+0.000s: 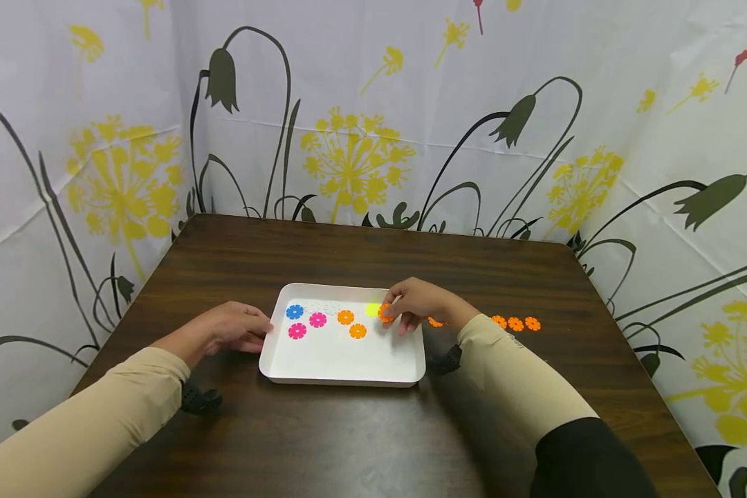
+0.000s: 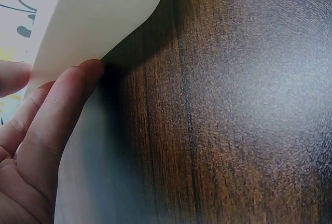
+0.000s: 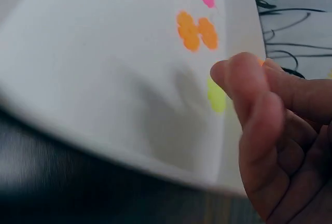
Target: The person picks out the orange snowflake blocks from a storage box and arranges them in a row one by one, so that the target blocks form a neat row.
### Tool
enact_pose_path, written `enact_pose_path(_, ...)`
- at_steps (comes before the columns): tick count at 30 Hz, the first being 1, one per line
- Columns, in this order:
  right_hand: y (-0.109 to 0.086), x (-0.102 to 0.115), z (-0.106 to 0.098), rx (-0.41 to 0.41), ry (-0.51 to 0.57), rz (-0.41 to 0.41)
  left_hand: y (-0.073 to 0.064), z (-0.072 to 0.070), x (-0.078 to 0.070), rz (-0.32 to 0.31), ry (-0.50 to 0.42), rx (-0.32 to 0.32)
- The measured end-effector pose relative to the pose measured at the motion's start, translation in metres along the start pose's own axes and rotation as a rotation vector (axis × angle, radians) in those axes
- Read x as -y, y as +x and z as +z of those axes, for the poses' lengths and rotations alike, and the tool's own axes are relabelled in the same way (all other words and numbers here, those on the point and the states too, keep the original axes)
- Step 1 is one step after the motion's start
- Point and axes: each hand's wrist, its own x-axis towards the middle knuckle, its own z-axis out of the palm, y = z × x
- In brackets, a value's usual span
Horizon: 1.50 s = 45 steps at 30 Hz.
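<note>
A white rectangular tray (image 1: 342, 360) lies on the dark wooden table. My left hand (image 1: 239, 326) grips its left edge, fingers against the outer wall (image 2: 111, 11) and thumb at the rim. Over the tray's right end, my right hand (image 1: 418, 302) pinches an orange flower-shaped disc (image 1: 385, 313), mostly hidden by the fingers in the right wrist view. In the tray lie a blue disc (image 1: 294, 312), pink discs (image 1: 317, 319), two orange discs (image 1: 357, 331) and a yellow-green disc (image 1: 372, 310) just left of the held one.
Right of the tray, a row of orange discs (image 1: 515, 324) lies on the table (image 1: 361, 443); one more orange disc (image 1: 436, 322) sits by the right forearm, partly covered. A flower-printed curtain (image 1: 361, 83) hangs behind the table and at its sides.
</note>
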Motion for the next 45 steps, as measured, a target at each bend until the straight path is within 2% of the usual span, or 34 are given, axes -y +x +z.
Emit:
enact_pose_path(4, -0.02, -0.011, -0.025, -0.007, 0.052, -0.033, 0.0, 0.0, 0.001, 0.003, 0.006, -0.004)
enact_pose_path(9, -0.056, -0.032, -0.065, -0.051, 0.093, -0.051, 0.0, -0.001, 0.002, 0.001, 0.007, -0.01)
enact_pose_path(16, -0.102, -0.09, -0.123, -0.233, 0.067, 0.026, -0.001, -0.004, 0.003, 0.014, 0.003, 0.005)
enact_pose_path(20, -0.121, -0.125, -0.143, -0.329, 0.034, 0.084, -0.002, -0.006, 0.003, 0.011, -0.007, 0.006)
enact_pose_path(25, -0.136, -0.162, -0.155, -0.393, 0.009, 0.154, -0.002, -0.005, 0.005, 0.006, -0.011, -0.002)
enact_pose_path(31, -0.144, -0.189, -0.159, -0.427, -0.007, 0.216, -0.001, -0.004, 0.006, 0.003, -0.01, -0.001)
enact_pose_path(35, -0.146, -0.194, -0.156, -0.433, -0.087, 0.267, 0.0, -0.003, 0.006, 0.006, -0.002, -0.002)
enact_pose_path(38, -0.146, -0.194, -0.155, -0.437, -0.135, 0.274, 0.0, -0.002, 0.006, 0.017, 0.002, -0.001)
enact_pose_path(41, -0.144, -0.192, -0.153, -0.43, -0.167, 0.248, 0.0, -0.001, 0.006, 0.029, -0.001, 0.007)
enact_pose_path(45, -0.14, -0.191, -0.152, -0.427, -0.206, 0.266, 0.001, -0.001, 0.007, 0.027, -0.004, 0.006)
